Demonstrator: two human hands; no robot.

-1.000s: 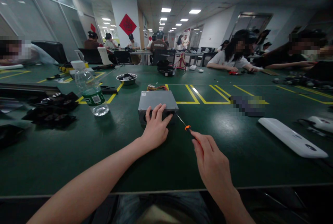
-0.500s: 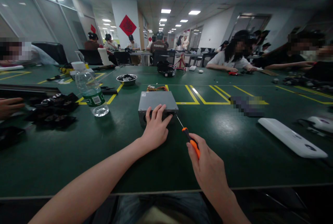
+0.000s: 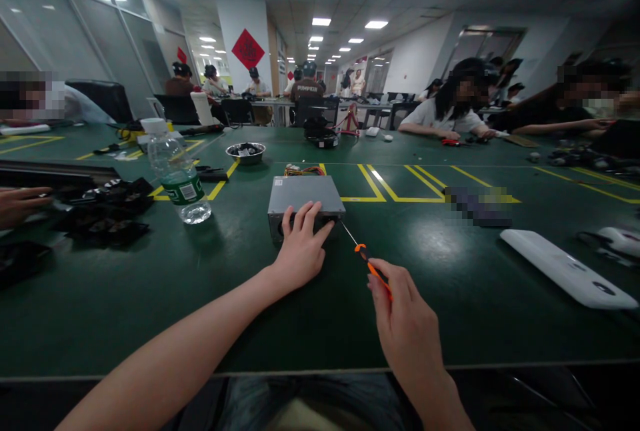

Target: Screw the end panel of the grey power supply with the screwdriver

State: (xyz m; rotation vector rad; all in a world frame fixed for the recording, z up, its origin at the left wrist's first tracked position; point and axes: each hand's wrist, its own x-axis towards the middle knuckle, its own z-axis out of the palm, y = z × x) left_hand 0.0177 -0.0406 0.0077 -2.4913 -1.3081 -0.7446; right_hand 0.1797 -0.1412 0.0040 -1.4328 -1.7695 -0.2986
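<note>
A grey computer power supply unit (image 3: 309,194) sits on the green table in front of me, its bundle of coloured wires (image 3: 303,170) at the back. My left hand (image 3: 300,254) grips its near edge, fingers over the top and thumb along the front face, partly covering that face. In my right hand (image 3: 403,304) is a screwdriver (image 3: 361,252) with an orange and black handle, held between thumb and fingers. Its thin shaft slants up to the left, and the tip meets the front right corner of the unit. Whatever lies under the tip is too small to make out.
A water bottle (image 3: 183,181) stands left of the unit, with a metal bowl (image 3: 245,153) of small dark parts behind. Black parts (image 3: 103,211) lie at left, near another person's hand (image 3: 23,207). A white device (image 3: 567,267) lies at right. People sit across the table.
My right hand has shifted slightly right, and the screwdriver handle looks turned in its fingers. The tip remains at the unit's corner; my left hand keeps its place on the unit.
</note>
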